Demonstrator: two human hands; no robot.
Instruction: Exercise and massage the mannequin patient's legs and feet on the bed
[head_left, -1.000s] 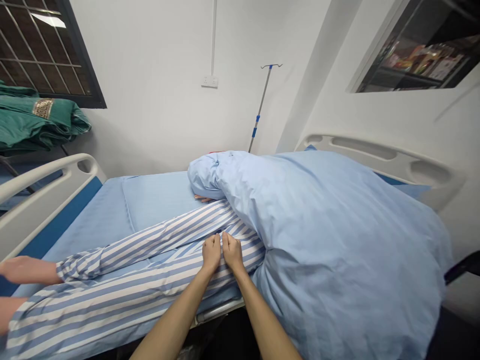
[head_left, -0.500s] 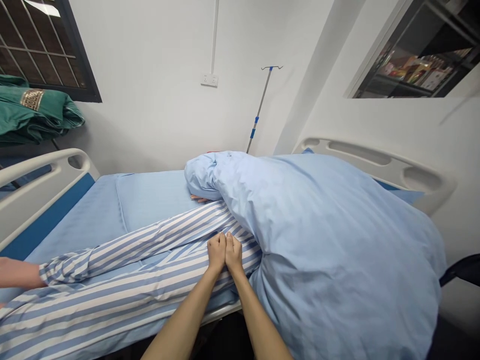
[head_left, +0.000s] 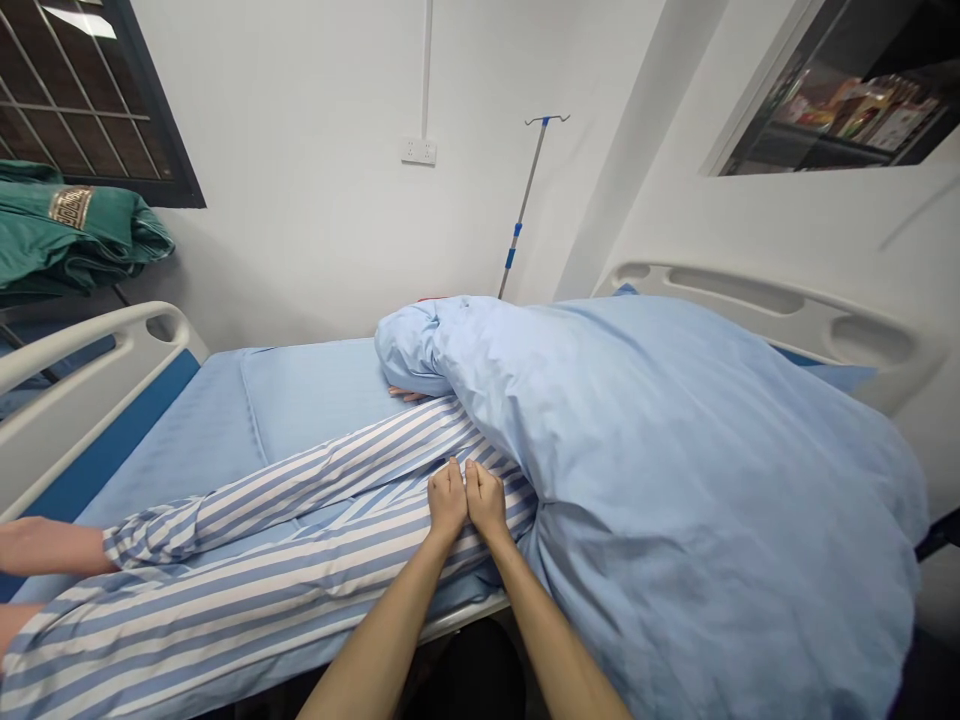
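My left hand (head_left: 448, 500) and right hand (head_left: 486, 503) side by side, flat and open, holding nothing, resting on striped pajama legs (head_left: 247, 570) running off leftward across my hands, blue blanket (head_left: 697, 500) just right.

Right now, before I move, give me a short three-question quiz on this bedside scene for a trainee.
1. True or false: the left hand and right hand lie side by side on the blue-and-white striped clothing.
2. What covers the right part of the bed? A) a white towel B) a blue duvet C) a plastic sheet
3. Fill in the blank: the folded cloth at the far left is ____.

Key: 1 true; 2 B; 3 green.
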